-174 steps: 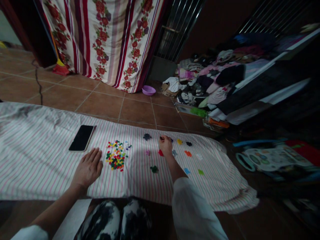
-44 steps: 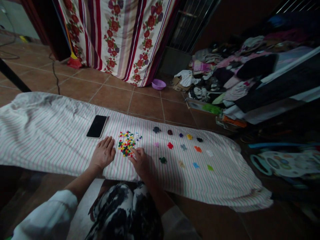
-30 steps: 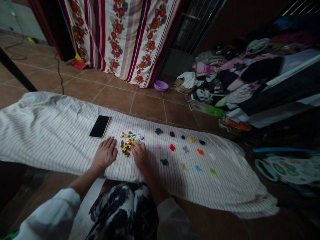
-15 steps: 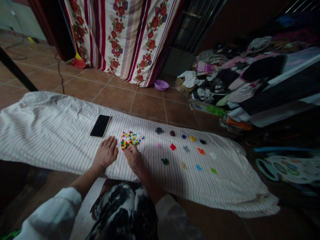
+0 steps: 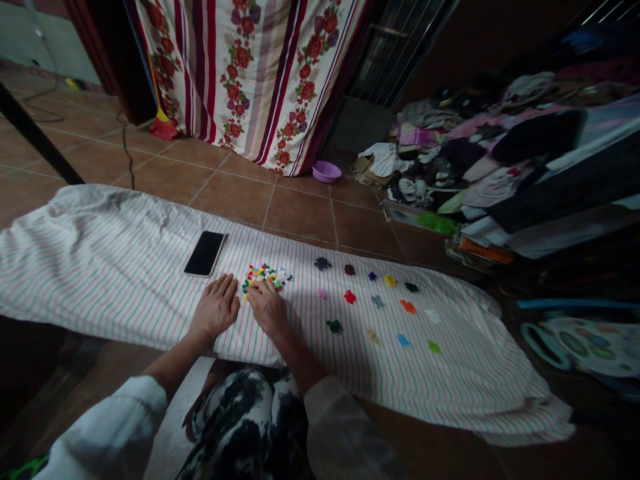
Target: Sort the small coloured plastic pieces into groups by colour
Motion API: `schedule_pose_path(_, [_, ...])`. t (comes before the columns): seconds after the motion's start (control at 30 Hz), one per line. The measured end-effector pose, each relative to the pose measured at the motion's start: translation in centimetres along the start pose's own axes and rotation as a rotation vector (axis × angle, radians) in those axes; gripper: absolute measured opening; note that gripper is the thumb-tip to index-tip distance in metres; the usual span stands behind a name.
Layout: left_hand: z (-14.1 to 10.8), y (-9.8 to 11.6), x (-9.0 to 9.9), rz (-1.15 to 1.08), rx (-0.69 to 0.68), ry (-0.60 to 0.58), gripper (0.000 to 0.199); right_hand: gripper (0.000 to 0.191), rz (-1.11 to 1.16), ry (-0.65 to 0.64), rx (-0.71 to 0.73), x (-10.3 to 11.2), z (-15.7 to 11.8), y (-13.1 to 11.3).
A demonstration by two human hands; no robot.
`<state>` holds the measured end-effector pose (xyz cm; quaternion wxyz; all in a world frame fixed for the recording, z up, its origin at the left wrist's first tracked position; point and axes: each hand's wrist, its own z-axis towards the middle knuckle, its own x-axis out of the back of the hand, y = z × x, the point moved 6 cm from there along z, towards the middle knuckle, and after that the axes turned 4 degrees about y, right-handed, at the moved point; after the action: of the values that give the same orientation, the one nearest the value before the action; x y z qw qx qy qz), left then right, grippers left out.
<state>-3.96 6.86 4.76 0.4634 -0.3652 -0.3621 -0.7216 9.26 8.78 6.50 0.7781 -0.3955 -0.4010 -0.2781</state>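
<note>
My left hand (image 5: 217, 308) lies flat on the striped cloth (image 5: 125, 267), fingers stretched out, just left of a pile of small multicoloured pieces (image 5: 266, 272). Over the near edge of that pile is my right hand (image 5: 269, 308), its fingers bent and close together. Whatever its fingertips hold is hidden or too small to make out. To the right, small groups sorted by colour lie in rows, among them a red group (image 5: 349, 297), a dark green group (image 5: 334, 326), a yellow group (image 5: 390, 281) and an orange group (image 5: 408, 307).
A phone (image 5: 205, 253) rests on the cloth beyond my left hand. Past the cloth are a tiled floor, a purple basin (image 5: 327, 172), a floral curtain (image 5: 270, 80) and a red broom (image 5: 163, 127). Heaped clothes (image 5: 450, 147) fill the right side.
My right hand has shifted slightly over the pile, its fingers reaching further across the pieces. My left hand stays flat on the cloth. The whole view has moved a little.
</note>
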Motion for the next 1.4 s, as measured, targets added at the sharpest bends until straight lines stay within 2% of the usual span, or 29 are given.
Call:
schedule_pose_path(0.23, [0.0, 0.2, 0.0, 0.043, -0.021, -0.008, 0.046, 0.026, -0.099, -0.022, 0.006, 0.2, -0.6, 1.5])
schedule_pose_path(0.43, [0.1, 0.2, 0.1, 0.042, -0.024, 0.007, 0.046, 0.029, -0.056, 0.016, -0.057, 0.3, 1.1, 1.4])
schedule_pose_path(0.67, [0.0, 0.1, -0.1, 0.039, -0.015, 0.005, 0.046, 0.029, -0.05, -0.001, -0.057, 0.1, 0.6, 2.1])
schedule_pose_path(0.9, [0.1, 0.1, -0.1, 0.025, -0.011, 0.001, 0.046, 0.035, -0.071, 0.009, -0.154, 0.3, 2.8, 3.5])
schedule_pose_path(1.07, [0.1, 0.2, 0.0, 0.036, -0.017, -0.003, 0.046, 0.04, -0.055, -0.063, -0.09, 0.4, 2.3, 3.8])
schedule_pose_path(1.17, [0.1, 0.2, 0.0, 0.031, -0.016, -0.007, 0.046, 0.041, -0.026, -0.065, -0.103, 0.8, 1.9, 4.2])
schedule_pose_path(1.27, [0.0, 0.2, 0.0, 0.043, -0.021, -0.001, 0.045, 0.043, -0.024, -0.071, -0.104, 0.6, 2.8, 3.8])
schedule_pose_path(1.4, [0.0, 0.2, -0.1, 0.034, -0.022, -0.001, 0.046, 0.044, -0.05, -0.14, -0.014, -0.5, 4.4, 2.4])
